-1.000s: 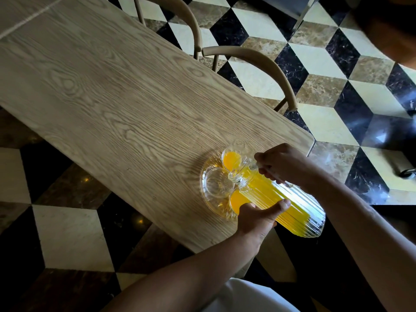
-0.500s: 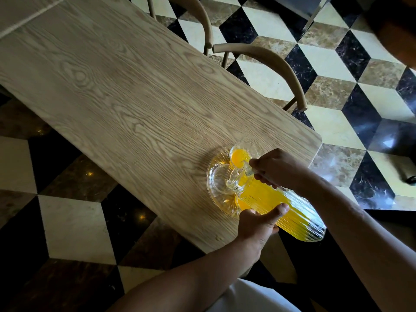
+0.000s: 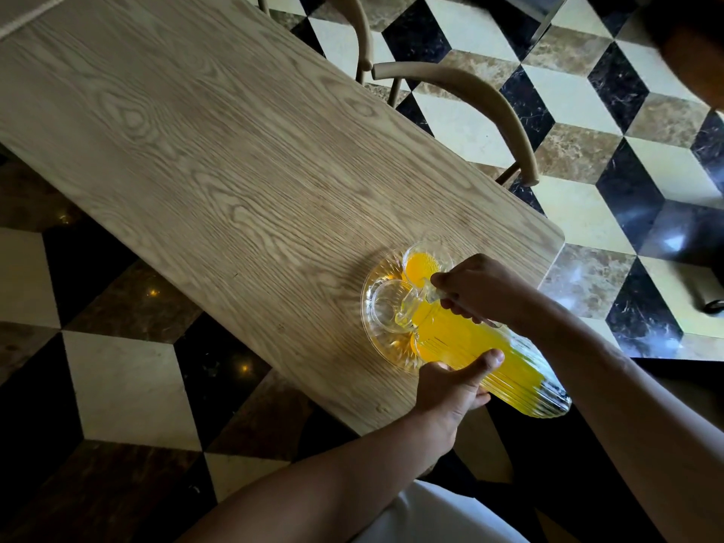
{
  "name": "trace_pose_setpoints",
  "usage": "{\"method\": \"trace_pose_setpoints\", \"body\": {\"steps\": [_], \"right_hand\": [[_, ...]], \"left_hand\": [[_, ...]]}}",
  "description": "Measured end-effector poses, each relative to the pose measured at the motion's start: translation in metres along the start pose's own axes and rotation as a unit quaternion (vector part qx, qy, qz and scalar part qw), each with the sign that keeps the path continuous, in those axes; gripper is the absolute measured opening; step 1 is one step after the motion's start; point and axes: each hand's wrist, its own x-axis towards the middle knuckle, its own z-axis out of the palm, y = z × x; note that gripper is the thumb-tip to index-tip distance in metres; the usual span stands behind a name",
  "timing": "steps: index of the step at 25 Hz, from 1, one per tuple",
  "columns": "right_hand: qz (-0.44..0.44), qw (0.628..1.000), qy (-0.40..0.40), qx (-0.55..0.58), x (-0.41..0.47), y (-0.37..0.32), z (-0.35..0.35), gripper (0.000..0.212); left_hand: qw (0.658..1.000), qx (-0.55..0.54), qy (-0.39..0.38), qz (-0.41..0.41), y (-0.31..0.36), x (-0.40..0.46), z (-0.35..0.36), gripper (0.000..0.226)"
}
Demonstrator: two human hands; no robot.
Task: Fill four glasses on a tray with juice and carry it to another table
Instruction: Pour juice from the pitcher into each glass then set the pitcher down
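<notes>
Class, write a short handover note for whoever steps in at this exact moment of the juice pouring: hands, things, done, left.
Right hand grips the jug's handle. Left hand holds the jug from below, thumb on its side.
The jug is tilted, spout over an empty-looking glass on the glass tray, near the table corner.
Done: the far glass holds juice.
Left: fill the remaining glasses, then carry the tray to the other table.

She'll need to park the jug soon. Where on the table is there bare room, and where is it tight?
The wooden table shows bare wood from the glass tray leftward and up to the far end. It is crowded at the near right corner: the tray holds the glasses, and the tilted jug, left hand and right hand hang over it.
</notes>
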Motion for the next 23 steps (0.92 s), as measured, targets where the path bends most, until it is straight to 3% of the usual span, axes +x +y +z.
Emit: {"method": "trace_pose_setpoints", "body": {"steps": [23], "right_hand": [[0.037,0.999,-0.019,-0.020,0.003,-0.009,0.006,0.045]], "left_hand": [[1.000,0.002,-0.023,-0.019,0.008,-0.020,-0.001,0.144]]}}
